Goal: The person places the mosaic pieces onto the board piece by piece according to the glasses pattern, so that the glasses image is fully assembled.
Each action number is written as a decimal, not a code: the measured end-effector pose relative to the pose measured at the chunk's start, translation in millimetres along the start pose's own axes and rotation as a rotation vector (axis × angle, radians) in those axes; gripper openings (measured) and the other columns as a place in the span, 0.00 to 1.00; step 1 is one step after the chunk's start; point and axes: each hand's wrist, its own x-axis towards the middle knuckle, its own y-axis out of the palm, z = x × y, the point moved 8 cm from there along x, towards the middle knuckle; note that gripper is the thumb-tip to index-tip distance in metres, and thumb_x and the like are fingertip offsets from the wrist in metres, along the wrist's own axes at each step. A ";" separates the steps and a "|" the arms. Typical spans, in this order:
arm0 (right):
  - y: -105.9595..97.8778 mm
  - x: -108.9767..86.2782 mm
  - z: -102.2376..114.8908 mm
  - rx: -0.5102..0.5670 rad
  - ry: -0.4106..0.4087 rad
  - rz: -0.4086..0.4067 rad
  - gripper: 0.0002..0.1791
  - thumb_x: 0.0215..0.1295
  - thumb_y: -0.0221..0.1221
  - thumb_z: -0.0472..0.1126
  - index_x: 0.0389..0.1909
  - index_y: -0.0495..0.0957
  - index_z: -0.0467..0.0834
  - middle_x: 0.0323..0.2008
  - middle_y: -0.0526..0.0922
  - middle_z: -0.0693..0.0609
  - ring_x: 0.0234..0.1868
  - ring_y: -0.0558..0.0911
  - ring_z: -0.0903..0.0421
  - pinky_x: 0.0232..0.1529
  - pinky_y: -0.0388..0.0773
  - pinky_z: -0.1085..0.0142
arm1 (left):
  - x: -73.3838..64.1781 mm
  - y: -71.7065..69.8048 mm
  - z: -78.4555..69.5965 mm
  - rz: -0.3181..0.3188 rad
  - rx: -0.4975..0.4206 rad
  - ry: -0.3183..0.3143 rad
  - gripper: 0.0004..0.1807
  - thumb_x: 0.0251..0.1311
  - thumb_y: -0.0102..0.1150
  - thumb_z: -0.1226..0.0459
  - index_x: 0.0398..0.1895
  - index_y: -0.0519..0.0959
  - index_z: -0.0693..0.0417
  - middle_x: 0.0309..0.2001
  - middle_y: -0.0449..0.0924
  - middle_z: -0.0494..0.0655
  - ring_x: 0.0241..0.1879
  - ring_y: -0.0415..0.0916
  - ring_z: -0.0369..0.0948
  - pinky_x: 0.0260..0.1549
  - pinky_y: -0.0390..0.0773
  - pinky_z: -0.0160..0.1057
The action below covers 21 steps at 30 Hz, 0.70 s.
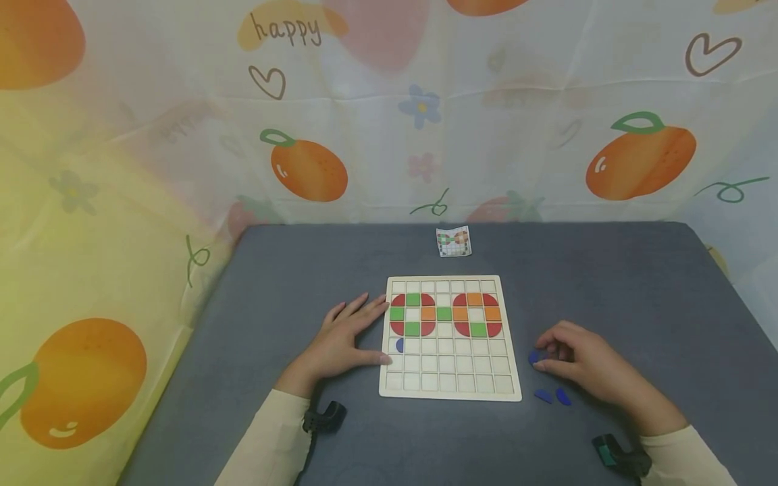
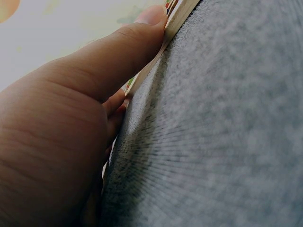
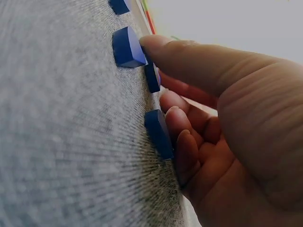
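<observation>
My left hand [image 1: 333, 339] lies along the left side of a square wooden grid board [image 1: 455, 384], its thumb and fingertips touching that edge; the left wrist view shows the thumb [image 2: 128, 47] stretched against the rim. Off the board's right side, my right hand [image 1: 583, 356] pinches a small blue piece [image 1: 533, 357] between thumb and index finger, low over the table. In the right wrist view several thick blue pieces [image 3: 128, 48] stand close to the fingertips. One blue rounded piece [image 1: 399, 345] sits in the board's left part, below red, green and orange pieces [image 1: 444, 314].
Two loose blue pieces [image 1: 543, 395] lie on the grey tabletop [image 1: 437, 439] just below my right hand. Behind the board is a small printed pattern card [image 1: 454, 241]. A fruit-patterned cloth [image 1: 365, 81] hangs at the table's back and left.
</observation>
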 end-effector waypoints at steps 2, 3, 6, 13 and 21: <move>-0.4 -0.1 -0.6 -0.011 0.005 -0.003 0.15 0.58 0.82 0.38 0.40 0.86 0.52 0.36 0.76 0.65 0.34 0.73 0.65 0.32 0.73 0.66 | 0.0 -0.1 0.0 -0.003 0.001 0.001 0.59 0.57 0.76 0.32 0.88 0.61 0.37 0.85 0.53 0.30 0.86 0.41 0.44 0.78 0.37 0.63; -0.7 -0.1 -0.7 -0.011 0.008 -0.002 0.15 0.58 0.82 0.38 0.40 0.86 0.52 0.36 0.76 0.65 0.34 0.73 0.65 0.32 0.73 0.66 | 0.1 -0.1 0.1 -0.004 0.000 -0.001 0.59 0.57 0.76 0.32 0.88 0.61 0.37 0.85 0.53 0.30 0.86 0.41 0.44 0.78 0.37 0.63; 0.0 -0.2 -1.0 -0.007 0.018 0.010 0.15 0.59 0.82 0.38 0.42 0.86 0.52 0.37 0.76 0.65 0.34 0.73 0.65 0.32 0.73 0.66 | 0.1 -0.3 -0.4 -0.004 0.000 0.001 0.59 0.57 0.77 0.32 0.88 0.61 0.37 0.85 0.53 0.30 0.86 0.41 0.43 0.78 0.37 0.63; 2.2 -0.2 1.4 -0.008 0.001 0.031 0.13 0.63 0.79 0.38 0.43 0.88 0.53 0.39 0.78 0.65 0.34 0.73 0.67 0.32 0.74 0.66 | -0.7 -0.7 -1.0 -0.010 -0.011 0.006 0.60 0.56 0.77 0.32 0.88 0.61 0.38 0.85 0.53 0.29 0.86 0.40 0.43 0.78 0.36 0.62; 4.9 2.1 4.0 -0.043 0.034 0.035 0.10 0.66 0.78 0.40 0.42 0.87 0.53 0.39 0.78 0.66 0.36 0.75 0.67 0.35 0.76 0.65 | -0.6 -0.6 -2.0 -0.012 -0.016 0.019 0.59 0.57 0.77 0.33 0.88 0.61 0.39 0.86 0.53 0.30 0.86 0.41 0.44 0.78 0.37 0.63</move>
